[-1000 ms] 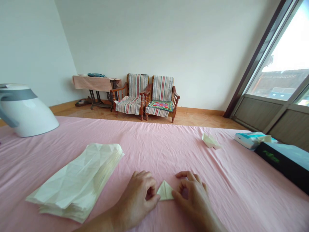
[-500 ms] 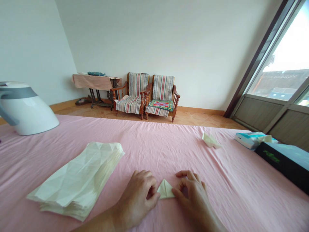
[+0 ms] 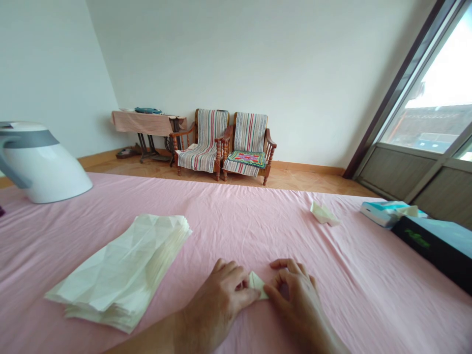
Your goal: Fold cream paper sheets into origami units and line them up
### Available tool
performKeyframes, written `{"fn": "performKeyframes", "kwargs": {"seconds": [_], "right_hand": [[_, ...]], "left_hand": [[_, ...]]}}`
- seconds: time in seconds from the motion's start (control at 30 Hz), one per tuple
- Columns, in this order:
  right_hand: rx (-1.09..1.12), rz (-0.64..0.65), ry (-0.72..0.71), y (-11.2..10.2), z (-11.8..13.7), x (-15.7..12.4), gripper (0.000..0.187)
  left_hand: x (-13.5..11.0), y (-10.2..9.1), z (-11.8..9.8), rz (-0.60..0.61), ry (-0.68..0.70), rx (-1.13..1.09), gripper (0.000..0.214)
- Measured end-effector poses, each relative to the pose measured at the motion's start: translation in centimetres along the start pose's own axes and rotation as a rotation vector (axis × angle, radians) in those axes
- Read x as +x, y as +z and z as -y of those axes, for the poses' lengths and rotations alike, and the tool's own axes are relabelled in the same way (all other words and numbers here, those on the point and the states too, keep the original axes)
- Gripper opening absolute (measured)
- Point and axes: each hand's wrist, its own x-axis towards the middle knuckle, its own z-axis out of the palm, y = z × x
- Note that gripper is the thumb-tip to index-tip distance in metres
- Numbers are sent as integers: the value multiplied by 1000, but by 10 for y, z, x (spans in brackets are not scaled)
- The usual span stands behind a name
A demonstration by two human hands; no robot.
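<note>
A small cream paper folded into a triangle (image 3: pixel 257 283) lies on the pink cloth between my hands. My left hand (image 3: pixel 223 297) is closed on its left side, thumb across the lower part and index finger curled behind, hiding much of it. With thumb and bent fingers, my right hand (image 3: pixel 295 292) pinches the right corner. To the left of my hands rests a thick stack of creased cream paper sheets (image 3: pixel 121 265), touched by neither hand. Farther back on the right sits a folded paper piece (image 3: pixel 323 214), apart from both hands.
The table's pink cloth (image 3: pixel 239 216) is wrinkled. A white and grey jug (image 3: pixel 51 167) stands at the left. At the right are a tissue pack (image 3: pixel 379 212) and a black box (image 3: pixel 420 243). Two wooden armchairs (image 3: pixel 245 137) stand against the far wall.
My left hand has moved right, its thumb now covering more of the triangle. The right hand stays at the right corner. The camera view has shifted slightly.
</note>
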Motion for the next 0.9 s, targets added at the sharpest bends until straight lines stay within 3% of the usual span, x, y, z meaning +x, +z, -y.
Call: {"fn": "performKeyframes", "kwargs": {"seconds": [0.37, 0.57, 0.7, 0.9], "right_hand": [[-83, -92, -45, -3, -12, 1, 8], [-38, -77, -41, -6, -22, 0, 17], [-101, -144, -57, 0, -15, -6, 33], [-104, -147, -44, 4, -13, -8, 34]], "left_hand": [[-2, -4, 2, 79, 92, 201, 19], [-2, -5, 0, 98, 95, 204, 19], [-2, -8, -1, 83, 100, 206, 32], [-3, -9, -4, 105, 99, 239, 31]]}}
